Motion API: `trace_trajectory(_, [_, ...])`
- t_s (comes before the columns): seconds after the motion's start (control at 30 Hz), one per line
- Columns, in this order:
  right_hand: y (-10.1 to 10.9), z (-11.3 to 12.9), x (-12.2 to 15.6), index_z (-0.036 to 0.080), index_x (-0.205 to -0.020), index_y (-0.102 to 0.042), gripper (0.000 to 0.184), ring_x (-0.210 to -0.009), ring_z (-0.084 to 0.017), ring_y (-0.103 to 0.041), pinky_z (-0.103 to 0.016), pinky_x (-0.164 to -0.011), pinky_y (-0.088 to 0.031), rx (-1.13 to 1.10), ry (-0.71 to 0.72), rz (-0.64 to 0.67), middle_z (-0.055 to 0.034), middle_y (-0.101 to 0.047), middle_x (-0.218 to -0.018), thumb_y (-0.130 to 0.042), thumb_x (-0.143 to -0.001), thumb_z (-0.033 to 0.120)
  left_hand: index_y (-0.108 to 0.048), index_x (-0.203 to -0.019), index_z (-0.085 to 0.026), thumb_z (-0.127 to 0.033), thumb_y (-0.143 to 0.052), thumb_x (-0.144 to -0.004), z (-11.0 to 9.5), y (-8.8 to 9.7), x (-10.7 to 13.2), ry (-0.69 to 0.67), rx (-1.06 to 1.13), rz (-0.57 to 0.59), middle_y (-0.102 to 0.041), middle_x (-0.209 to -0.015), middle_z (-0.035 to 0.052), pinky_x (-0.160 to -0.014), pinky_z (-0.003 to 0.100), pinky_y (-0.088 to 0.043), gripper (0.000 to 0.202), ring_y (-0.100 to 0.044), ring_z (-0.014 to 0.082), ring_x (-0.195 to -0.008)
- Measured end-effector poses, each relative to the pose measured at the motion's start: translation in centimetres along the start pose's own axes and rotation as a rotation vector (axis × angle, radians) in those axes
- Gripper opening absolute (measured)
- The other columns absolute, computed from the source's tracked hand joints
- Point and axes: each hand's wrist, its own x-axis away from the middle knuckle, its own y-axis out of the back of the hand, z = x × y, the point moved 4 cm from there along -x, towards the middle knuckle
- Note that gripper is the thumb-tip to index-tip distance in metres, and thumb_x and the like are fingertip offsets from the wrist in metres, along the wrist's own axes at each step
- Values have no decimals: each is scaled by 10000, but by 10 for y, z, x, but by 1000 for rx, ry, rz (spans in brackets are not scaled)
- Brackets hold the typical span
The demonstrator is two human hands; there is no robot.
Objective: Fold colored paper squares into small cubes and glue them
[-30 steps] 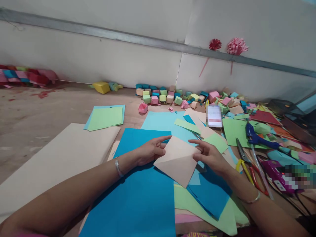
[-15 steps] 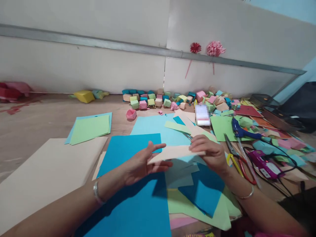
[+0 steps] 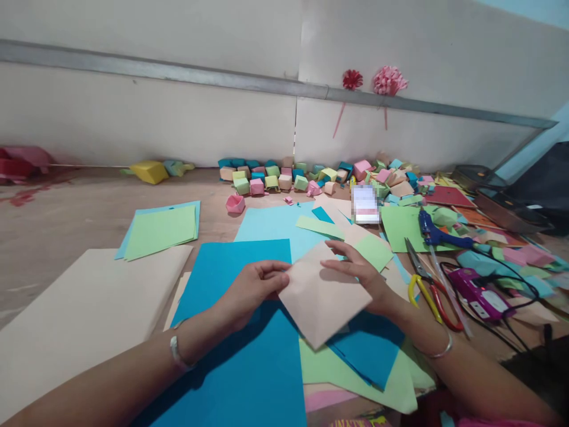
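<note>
A folded square of pale peach paper [image 3: 320, 296] lies tilted like a diamond over the big blue sheet [image 3: 240, 350]. My left hand [image 3: 253, 289] pinches its left corner, fingers curled. My right hand [image 3: 360, 274] presses on its upper right side with the fingers stretched out and the thumb under the edge. Light green [image 3: 355, 373] and darker blue sheets [image 3: 368, 350] lie under the peach paper toward me. Both wrists wear thin bangles.
Scissors with yellow and red handles [image 3: 429, 284], a blue glue gun [image 3: 438, 234] and a purple glue gun [image 3: 473, 290] lie to the right. Several small folded paper boxes [image 3: 302, 175] line the wall. A green sheet stack [image 3: 162, 228] and a cream sheet [image 3: 84, 308] lie left.
The peach paper was lifted edge-on between both hands half a second ago; now it is back down flat on the blue sheet with both hands on it.
</note>
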Motion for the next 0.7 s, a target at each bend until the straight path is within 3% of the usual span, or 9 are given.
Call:
trace_trajectory(0.1, [2, -7, 2, 309, -1378, -514, 574, -1337, -248, -443, -440, -1057, -430, 89, 2, -2, -91, -451, -1462, -583, -836, 132, -679, -921, -137, -348, -834, -638, -6, 8, -4, -65, 40, -132, -700, -844, 62, -701, 285, -494, 386, -630, 164, -745])
trace_trajectory(0.17, [4, -12, 2, 309, -1288, -604, 490, -1258, -230, -529, -410, -1013, -477, 139, 20, -36, -76, -579, -1336, -552, -840, 115, -674, -903, -138, -350, -829, -635, -8, 10, -5, -70, 36, -158, -697, -835, 58, -683, 274, -489, 375, -626, 159, -739])
trace_trajectory(0.3, [7, -16, 1, 261, -1045, -730, 277, -1010, -205, -657, -330, -827, -557, 186, 84, -54, -83, -695, -1065, -555, -866, 142, -663, -852, -138, -343, -804, -646, -13, 9, -4, -100, -11, -143, -658, -739, 33, -638, 258, -467, 323, -593, 137, -676])
trace_trajectory(0.53, [7, -8, -1, 249, -1039, -724, 226, -959, -197, -655, -336, -782, -552, 120, 162, 18, -90, -695, -1043, -589, -877, 168, -575, -724, -167, -358, -699, -748, -22, 12, -3, -210, -236, -108, -523, -622, -18, -501, 224, -349, 229, -446, 91, -536])
trace_trajectory(0.6, [10, -7, 0, 260, -994, -738, 192, -925, -190, -668, -329, -771, -560, 63, 128, -33, -74, -708, -1022, -608, -871, 191, -565, -714, -169, -349, -684, -750, -24, 12, -2, -234, -255, -101, -483, -592, -32, -477, 224, -312, 218, -405, 83, -502])
trace_trajectory(0.7, [16, -11, 1, 252, -871, -758, 105, -870, -188, -681, -323, -785, -560, -55, -54, -203, -51, -732, -906, -663, -838, 221, -575, -700, -163, -310, -684, -728, -25, 10, -1, -257, -286, -79, -484, -589, -30, -493, 225, -306, 186, -408, 86, -516])
